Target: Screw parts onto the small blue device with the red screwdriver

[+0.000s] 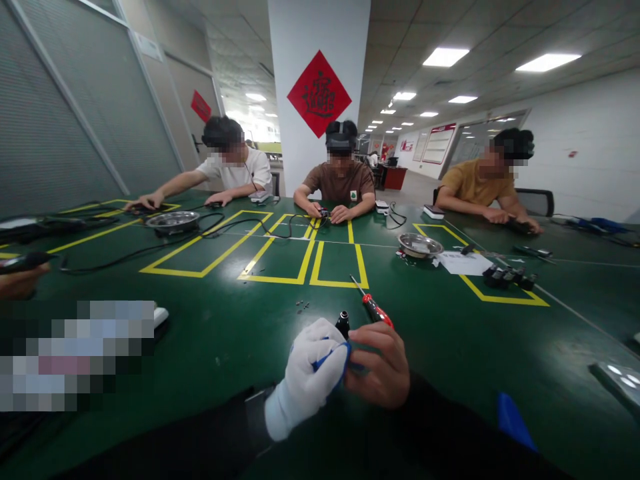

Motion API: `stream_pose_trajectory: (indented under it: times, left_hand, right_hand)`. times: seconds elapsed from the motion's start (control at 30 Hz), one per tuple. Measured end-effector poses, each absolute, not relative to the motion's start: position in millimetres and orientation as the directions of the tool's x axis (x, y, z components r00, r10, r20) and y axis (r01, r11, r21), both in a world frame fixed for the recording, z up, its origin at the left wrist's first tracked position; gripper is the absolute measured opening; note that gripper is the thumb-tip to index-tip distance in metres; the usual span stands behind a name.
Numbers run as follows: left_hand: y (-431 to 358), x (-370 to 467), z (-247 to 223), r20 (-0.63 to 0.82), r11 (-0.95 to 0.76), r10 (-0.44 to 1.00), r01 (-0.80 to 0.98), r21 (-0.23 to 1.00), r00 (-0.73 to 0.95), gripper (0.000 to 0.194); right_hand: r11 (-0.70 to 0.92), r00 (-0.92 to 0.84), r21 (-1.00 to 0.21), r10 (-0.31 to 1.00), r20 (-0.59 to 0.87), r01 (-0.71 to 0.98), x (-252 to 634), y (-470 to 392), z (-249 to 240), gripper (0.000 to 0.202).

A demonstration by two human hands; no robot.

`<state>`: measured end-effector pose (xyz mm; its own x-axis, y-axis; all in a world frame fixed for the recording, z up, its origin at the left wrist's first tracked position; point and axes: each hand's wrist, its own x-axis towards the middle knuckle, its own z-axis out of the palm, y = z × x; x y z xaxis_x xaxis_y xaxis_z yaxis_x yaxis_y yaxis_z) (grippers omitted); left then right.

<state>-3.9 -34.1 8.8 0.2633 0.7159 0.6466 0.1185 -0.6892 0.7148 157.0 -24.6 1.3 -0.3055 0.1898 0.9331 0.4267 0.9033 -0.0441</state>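
My left hand (317, 377), in a white glove, has its fingers curled around a small blue piece (346, 359) whose kind I cannot make out. My right hand (383, 367), bare, is closed against the same blue piece from the right, so both hands meet on it. Just beyond the fingers rises a black tapered part (343, 321) with a metal-ringed tip; whether it is held or stands on the table is hidden. A red and black screwdriver (376, 311) lies past my right hand, shaft pointing away. Several tiny screws (302, 305) are scattered on the green table (240, 333).
Three people sit across the table, and another person's hand (23, 280) shows at the left. Metal bowls (420, 245) (175, 221), a paper sheet (465, 262), black parts (510, 277) and cables lie about. A blue object (515, 423) lies at lower right.
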Motion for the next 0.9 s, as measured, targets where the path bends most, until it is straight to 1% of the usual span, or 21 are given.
stream_pose_trajectory:
  times: [0.13, 0.4, 0.57, 0.77, 0.9]
  left_hand:
    - [-33.0, -4.2, 8.8, 0.63, -0.666, 0.742, 0.142, 0.732, 0.23, 0.034]
    - [-30.2, -3.6, 3.4, 0.555, -0.582, 0.807, 0.12, 0.804, 0.2, 0.04]
    - [-30.7, -1.6, 4.1, 0.513, -0.538, 0.827, 0.059, 0.841, 0.231, 0.041]
    - [-30.2, -0.9, 8.6, 0.483, -0.508, 0.83, 0.019, 0.861, 0.279, 0.037]
    - [-27.8, -0.5, 7.6, 0.477, -0.502, 0.836, 0.027, 0.864, 0.27, 0.04]
  right_hand:
    - [0.882, -0.247, -0.115, 0.25, 0.936, 0.457, 150.2, -30.4, 9.8, 0.028]
    - [0.877, -0.234, -0.155, 0.286, 0.929, 0.455, 147.4, -28.6, 6.4, 0.026]
    - [0.88, -0.216, -0.179, 0.298, 0.93, 0.441, 146.1, -29.7, 7.1, 0.023]
    - [0.882, -0.194, -0.258, 0.354, 0.915, 0.394, 146.5, -29.4, 5.7, 0.025]
    - [0.889, -0.216, -0.253, 0.352, 0.911, 0.381, 148.7, -26.5, 3.5, 0.025]
